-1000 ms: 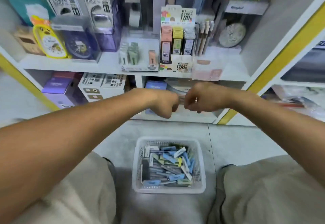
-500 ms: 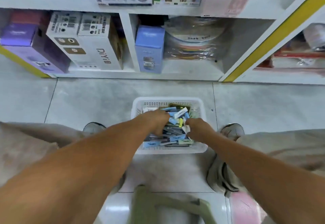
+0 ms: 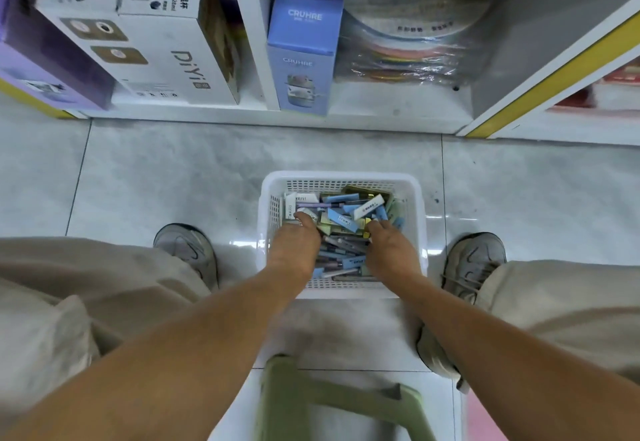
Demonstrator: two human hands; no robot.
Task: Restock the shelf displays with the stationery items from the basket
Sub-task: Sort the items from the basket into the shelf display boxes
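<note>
A white mesh basket (image 3: 339, 177) sits on the floor between my feet. It is piled with small stationery items (image 3: 346, 219): blue, white and green erasers and slim pens. My left hand (image 3: 294, 243) reaches into the left side of the pile, one finger lying on a white eraser. My right hand (image 3: 391, 246) is in the right side, its fingers among blue and green pieces. Both sets of fingertips are buried, so any hold is hidden. The bottom shelf (image 3: 381, 101) runs across the top.
On the bottom shelf stand a purple box (image 3: 45, 60), a white DiYi box (image 3: 166, 53), a blue CRUHRE box (image 3: 301, 60) and a plastic-wrapped stack of round items (image 3: 415, 32). A green stool (image 3: 332, 402) is under me. My shoes (image 3: 187, 250) flank the basket.
My hands came down from shelf height into the basket a second ago. Since half a second ago they have stayed in the pile and pushed slightly further in.
</note>
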